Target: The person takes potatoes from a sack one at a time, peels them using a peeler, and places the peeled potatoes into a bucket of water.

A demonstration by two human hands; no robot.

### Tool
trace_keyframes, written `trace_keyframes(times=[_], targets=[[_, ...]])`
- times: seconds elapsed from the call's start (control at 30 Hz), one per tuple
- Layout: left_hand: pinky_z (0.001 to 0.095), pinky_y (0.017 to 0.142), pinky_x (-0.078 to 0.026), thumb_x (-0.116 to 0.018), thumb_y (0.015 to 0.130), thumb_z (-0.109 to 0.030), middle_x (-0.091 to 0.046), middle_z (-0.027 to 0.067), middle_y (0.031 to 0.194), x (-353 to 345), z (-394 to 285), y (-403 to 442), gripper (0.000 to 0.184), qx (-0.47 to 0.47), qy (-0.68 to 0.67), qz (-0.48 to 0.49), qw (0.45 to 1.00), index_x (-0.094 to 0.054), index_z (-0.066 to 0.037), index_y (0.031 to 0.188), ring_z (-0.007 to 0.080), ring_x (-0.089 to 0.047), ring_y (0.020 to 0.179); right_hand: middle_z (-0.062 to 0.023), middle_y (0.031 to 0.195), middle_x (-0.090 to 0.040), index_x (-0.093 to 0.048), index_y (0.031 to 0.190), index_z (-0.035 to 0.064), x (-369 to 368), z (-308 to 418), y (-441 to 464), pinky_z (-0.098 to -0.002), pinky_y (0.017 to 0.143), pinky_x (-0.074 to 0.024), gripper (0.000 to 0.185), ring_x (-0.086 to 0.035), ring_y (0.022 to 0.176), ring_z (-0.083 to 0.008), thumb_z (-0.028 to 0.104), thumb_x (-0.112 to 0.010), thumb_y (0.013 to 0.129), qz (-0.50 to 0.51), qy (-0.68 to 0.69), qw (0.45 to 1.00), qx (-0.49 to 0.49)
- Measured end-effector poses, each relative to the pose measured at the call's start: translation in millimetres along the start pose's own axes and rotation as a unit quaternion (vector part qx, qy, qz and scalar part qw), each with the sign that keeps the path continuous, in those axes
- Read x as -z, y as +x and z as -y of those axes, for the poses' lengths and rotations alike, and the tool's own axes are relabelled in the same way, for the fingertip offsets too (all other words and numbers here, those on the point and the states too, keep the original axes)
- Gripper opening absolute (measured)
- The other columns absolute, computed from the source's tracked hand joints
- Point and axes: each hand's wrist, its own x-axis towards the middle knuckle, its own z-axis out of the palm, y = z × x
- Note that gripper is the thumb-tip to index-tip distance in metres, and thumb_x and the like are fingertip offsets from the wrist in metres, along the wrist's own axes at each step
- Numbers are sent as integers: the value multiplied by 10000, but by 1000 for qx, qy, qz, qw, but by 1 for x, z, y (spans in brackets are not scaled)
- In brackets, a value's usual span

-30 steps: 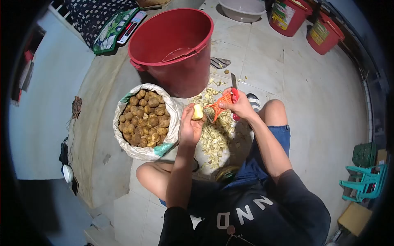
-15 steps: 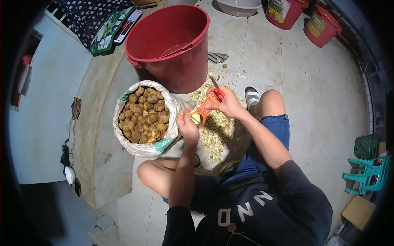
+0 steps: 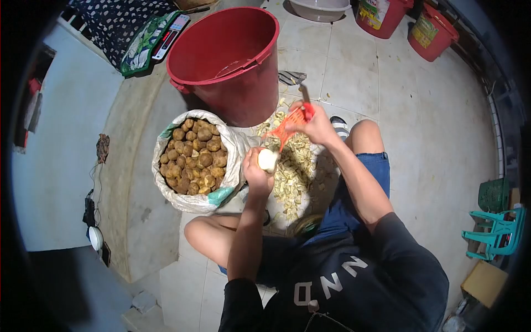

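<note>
My left hand (image 3: 258,172) is wrapped round a potato (image 3: 268,160) whose pale, peeled side faces up. In my right hand (image 3: 319,127) is an orange peeler (image 3: 285,128) with a perforated body, its head just above and to the right of the potato, apart from it. A dark blade (image 3: 306,95) with red at its base sticks up from the same hand; whether it belongs to a separate knife I cannot tell. Left of my hands stands an open white sack (image 3: 237,149) full of unpeeled potatoes (image 3: 193,155). Peelings (image 3: 293,188) are heaped on the floor below my hands.
A large red tub (image 3: 249,94) stands beyond the sack. A scale (image 3: 171,36) rests on the ledge at upper left. At the back are a pale basin (image 3: 319,10) and red buckets (image 3: 381,16). Turquoise stools (image 3: 498,232) are at the right.
My right hand has lifted the peeler up and right, off the potato. My left hand has turned the potato so that its peeled face shows.
</note>
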Motion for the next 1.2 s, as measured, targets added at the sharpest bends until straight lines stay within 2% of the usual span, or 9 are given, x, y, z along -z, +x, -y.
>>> trace_keyframes(times=[0.1,0.2,0.37,0.47,0.83,0.9,0.97,1.1,1.2], targets=[[239,387,-319,-406,1001,-216,-512,36,689,1,-15,4,243,136,-100,-89,982,-530,-49,875,111,-435,478,-6,832,-628,-582,966,-5,-14,28,-20,-270,717,-496,386,-572,790,-85,43,-840,683,59,-189,980,35],[245,386,-301,-402,995,-209,-511,32,662,10,-18,0,228,191,-186,10,964,-535,-52,896,110,-410,453,-16,839,-645,-602,1002,25,5,-1,8,-267,740,-494,427,-588,797,-93,72,-860,665,-42,36,998,-9],[249,406,-296,-386,999,-213,-506,33,678,18,-2,5,235,200,-262,55,942,-532,-56,901,115,-388,442,-23,875,-621,-578,1048,4,-16,18,-20,-275,764,-486,449,-565,859,-77,103,-851,705,50,-192,976,88],[264,418,-275,-369,1005,-231,-489,38,682,19,-7,4,259,214,-288,14,933,-527,-54,902,126,-345,428,-38,838,-645,-587,989,-10,13,-24,8,-258,719,-510,360,-602,807,-96,32,-818,717,-87,-31,995,38],[264,420,-215,-404,997,-261,-465,15,656,18,-22,18,241,242,-270,70,929,-535,-72,926,102,-283,414,-3,866,-630,-602,1053,6,19,-7,-6,-244,694,-490,450,-567,764,-63,81,-853,686,-95,-144,985,8],[273,427,-331,-388,1013,-295,-510,25,683,25,-9,42,281,298,-234,128,917,-535,-70,931,111,-386,432,-13,869,-631,-603,1041,-4,24,-15,-3,-247,696,-491,444,-570,769,-72,76,-854,683,-116,-101,987,55],[294,542,-483,-348,1028,-348,-587,83,791,8,-12,93,347,324,-225,-71,916,-533,-57,991,161,-560,587,-21,869,-626,-599,1046,-9,29,-12,-5,-251,703,-491,446,-574,776,-81,72,-851,688,-113,-67,991,9],[331,716,-527,-333,1027,-398,-607,203,1045,-41,-92,169,425,97,-379,-85,916,-493,-21,1140,269,-616,864,-20,867,-623,-581,1072,0,35,-7,-9,-250,712,-490,466,-578,780,-89,84,-849,700,-117,-95,989,-2],[299,653,-509,-429,1008,-331,-645,167,919,-45,-87,180,377,90,-280,16,956,-496,-7,1188,238,-632,778,-14,852,-606,-565,1085,-9,39,-3,-7,-244,695,-479,472,-566,765,-85,95,-840,716,-113,-123,986,-5]])
